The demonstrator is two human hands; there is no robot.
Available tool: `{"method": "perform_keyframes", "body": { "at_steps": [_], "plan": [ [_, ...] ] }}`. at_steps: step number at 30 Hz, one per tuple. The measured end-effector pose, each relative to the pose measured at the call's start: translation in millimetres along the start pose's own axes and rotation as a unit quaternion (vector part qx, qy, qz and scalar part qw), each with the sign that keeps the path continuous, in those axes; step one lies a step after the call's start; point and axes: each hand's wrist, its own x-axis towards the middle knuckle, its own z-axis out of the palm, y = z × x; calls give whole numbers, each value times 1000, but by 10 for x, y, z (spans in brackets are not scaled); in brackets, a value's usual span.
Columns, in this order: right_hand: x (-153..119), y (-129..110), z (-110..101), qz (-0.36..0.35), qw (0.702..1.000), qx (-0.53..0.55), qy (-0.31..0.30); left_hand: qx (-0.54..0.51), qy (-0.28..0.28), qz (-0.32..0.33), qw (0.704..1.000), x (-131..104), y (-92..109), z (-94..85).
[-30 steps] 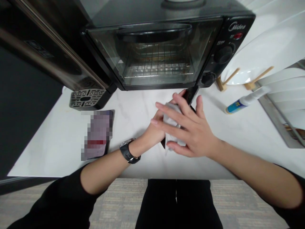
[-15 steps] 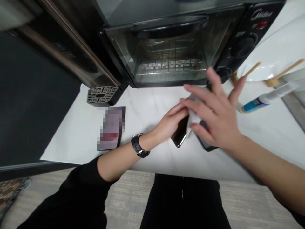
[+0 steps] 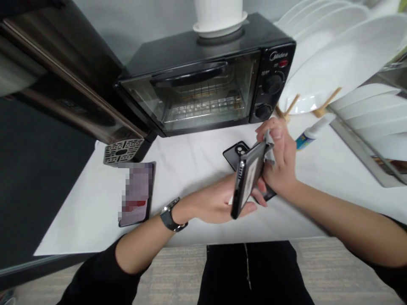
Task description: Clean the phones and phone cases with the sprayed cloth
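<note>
A dark smartphone (image 3: 251, 171) is tipped up on its edge above the white counter (image 3: 190, 169), gripped by my left hand (image 3: 216, 199), whose fingers wrap around its lower part. Against the phone's upper end, my right hand (image 3: 281, 159) pinches a crumpled grey cloth (image 3: 269, 146). Beneath the held phone lies another phone (image 3: 231, 156), camera side up and partly covered by my hands. To the left, a third phone (image 3: 138, 192) rests flat with its screen blurred out.
A black toaster oven (image 3: 178, 70) stands at the back, with a white pot (image 3: 219, 12) on top. Left of it is a dark machine with a drip tray (image 3: 124, 151). A spray bottle (image 3: 308, 135) and white plates (image 3: 337, 63) in a rack are on the right.
The phone in my left hand has been raised and turned onto its edge. My right hand has closed on the cloth at the phone's far end. The view has shifted, showing more behind the oven.
</note>
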Motion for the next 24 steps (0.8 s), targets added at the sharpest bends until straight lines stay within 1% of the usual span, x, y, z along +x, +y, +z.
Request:
{"method": "perform_keyframes", "body": {
  "at_steps": [1,2,4,5,7,9,11,14,15,16,17,19,20,21,22,24],
  "plan": [
    [-16,2,18,6,1000,5,-18,85,55,11,995,-9,-15,32],
    [-29,-1,31,0,999,4,-41,138,108,19,984,-19,-36,59],
    [-44,-17,40,-33,996,-6,-83,223,190,43,955,-33,-89,80],
    [-45,-26,36,-51,995,-11,-91,249,225,58,940,-35,-115,69],
    [-32,-33,18,-73,994,-13,-79,252,267,110,924,-27,-151,16],
    [-8,-26,-2,-68,997,1,-46,225,278,165,919,-12,-163,-47],
    [16,-18,-14,-50,998,23,10,216,273,193,917,1,-160,-86],
    [25,-51,-21,-65,990,28,126,233,262,184,918,11,-146,-97],
    [15,-78,-23,-81,985,23,151,242,257,176,919,14,-143,-97],
    [0,-109,-25,-102,983,19,151,254,252,171,918,17,-142,-97],
    [-20,-142,-29,-134,983,18,121,268,248,168,916,21,-143,-99],
    [-63,-195,-39,-208,978,8,11,298,246,157,909,27,-156,-109],
    [-79,-209,-46,-252,967,-3,-44,310,242,148,907,28,-166,-114],
    [-88,-213,-53,-297,951,-17,-87,319,239,139,906,28,-175,-119],
    [-88,-205,-61,-338,934,-32,-112,327,234,127,907,25,-181,-124],
    [-65,-163,-75,-389,911,-56,-126,341,223,109,907,18,-178,-130]
  ]
}}
